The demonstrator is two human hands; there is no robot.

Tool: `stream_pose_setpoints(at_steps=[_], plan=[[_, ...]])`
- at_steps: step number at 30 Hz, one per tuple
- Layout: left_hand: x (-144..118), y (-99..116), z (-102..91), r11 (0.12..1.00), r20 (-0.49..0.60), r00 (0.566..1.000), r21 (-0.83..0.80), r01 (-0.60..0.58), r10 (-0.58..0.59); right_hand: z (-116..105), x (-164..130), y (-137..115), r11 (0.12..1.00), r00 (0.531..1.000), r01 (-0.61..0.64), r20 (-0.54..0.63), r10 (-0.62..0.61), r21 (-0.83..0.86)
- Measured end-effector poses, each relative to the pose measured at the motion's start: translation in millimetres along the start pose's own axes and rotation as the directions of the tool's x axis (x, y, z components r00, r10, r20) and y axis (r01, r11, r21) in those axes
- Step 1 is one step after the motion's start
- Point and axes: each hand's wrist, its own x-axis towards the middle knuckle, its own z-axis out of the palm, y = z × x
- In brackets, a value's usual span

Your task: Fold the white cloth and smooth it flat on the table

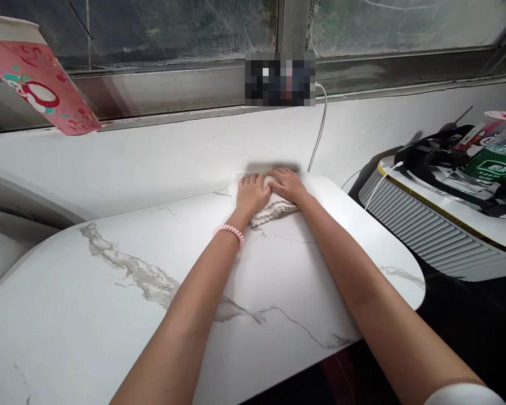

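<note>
Lying under both hands' fingers (257, 181): folded cloth (274, 209).

Single head-worn view, looking forward and down along both outstretched arms. Faces a window (172, 28) and white sill (152, 152) straight ahead. Marble tabletop (109, 292) fills the near foreground, close under the lens; far edge of table at arm's reach. Grey ribbed appliance (430, 225) at right margin. No second view to compare.

Soft daylight thru window (172, 28), edges warped.
</note>
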Motion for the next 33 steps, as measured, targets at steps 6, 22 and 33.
stream_pose_setpoints(at_steps=[6, 22, 33], plan=[[-24.7, 20.5, 2.0, 0.999, 0.004, 1.000, -0.023, 0.030, -0.029, -10.3, -23.3, 8.0, 0.997, 0.999, 0.038, -0.019, -0.036, 0.072], [-164.2, 127.4, -12.1, 0.985, 0.100, 0.980, -0.032, -0.172, 0.174, -74.2, -215.9, -5.0, 0.992, 0.995, 0.067, -0.064, -0.074, -0.107], [-210.7, 102.9, -28.3, 0.968, 0.121, 0.960, -0.013, -0.252, 0.252, -65.1, -245.8, -65.7, 0.992, 0.998, 0.008, -0.064, -0.016, -0.123]])
